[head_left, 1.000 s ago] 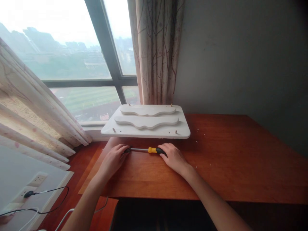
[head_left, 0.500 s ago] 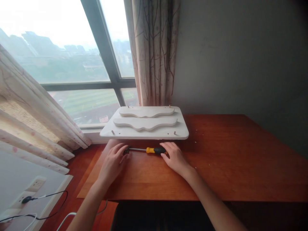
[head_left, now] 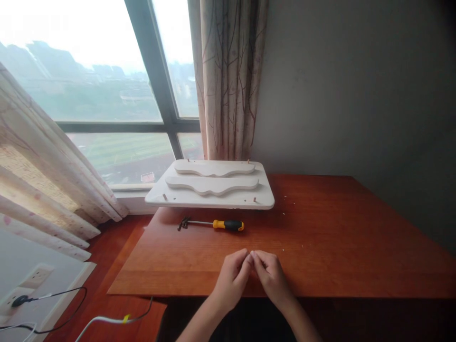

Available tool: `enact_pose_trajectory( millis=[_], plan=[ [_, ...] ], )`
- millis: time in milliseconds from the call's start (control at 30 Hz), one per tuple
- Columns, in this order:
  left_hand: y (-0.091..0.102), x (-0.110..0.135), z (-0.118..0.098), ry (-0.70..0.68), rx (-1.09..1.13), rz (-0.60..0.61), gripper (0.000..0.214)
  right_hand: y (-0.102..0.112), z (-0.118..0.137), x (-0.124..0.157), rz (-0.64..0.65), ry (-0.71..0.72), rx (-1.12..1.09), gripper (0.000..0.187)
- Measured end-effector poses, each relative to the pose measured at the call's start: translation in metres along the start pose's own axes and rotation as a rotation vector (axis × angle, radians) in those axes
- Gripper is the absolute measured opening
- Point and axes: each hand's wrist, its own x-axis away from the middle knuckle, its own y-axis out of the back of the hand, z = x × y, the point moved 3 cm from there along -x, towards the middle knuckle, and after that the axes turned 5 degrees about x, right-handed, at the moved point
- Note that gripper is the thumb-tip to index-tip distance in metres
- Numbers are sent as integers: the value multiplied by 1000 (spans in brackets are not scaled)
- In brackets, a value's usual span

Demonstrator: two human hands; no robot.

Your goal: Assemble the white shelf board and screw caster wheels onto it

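My left hand (head_left: 233,274) and my right hand (head_left: 273,278) meet over the front edge of the table. Their thumbs and fingertips are pinched together and touch each other; whether anything lies between them is hidden. Beyond them a screwdriver (head_left: 228,225) with a yellow and black handle rests on the wood, its shaft pointing left. At its tip is a small pile of dark screws (head_left: 184,223). Farther back lies a white board (head_left: 210,202) with pegs sticking up near its corners. Two white wavy-edged strips, a front one (head_left: 213,185) and a rear one (head_left: 214,168), lie on it.
The reddish-brown wooden table (head_left: 338,237) spreads to the right, with a few pale specks near its middle. Behind stand a window and a patterned curtain (head_left: 231,80). At the lower left are a wall socket with a plug (head_left: 20,300) and a white cable (head_left: 103,319).
Both hands have left the screwdriver and the screws, drawn back toward the table's front edge and come together, fingers pinched. The screwdriver and screws now lie free on the table.
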Motion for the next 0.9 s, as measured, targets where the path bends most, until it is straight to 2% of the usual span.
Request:
enact_pose_trajectory(
  millis=[133, 333, 567, 900],
  plan=[
    [-3, 1, 10, -18, -46, -9, 44, 2, -3, 0, -56, 6, 44, 49],
    [-1, 2, 11, -16, -36, 4, 43, 0, -1, 3, -91, 37, 113, 46],
    [-2, 1, 13, -36, -94, -8, 42, 0, -1, 2, -88, 50, 125, 46],
    [-3, 1, 10, -49, -64, -40, 40, 2, 3, 2, -101, 62, 121, 47]
  ],
)
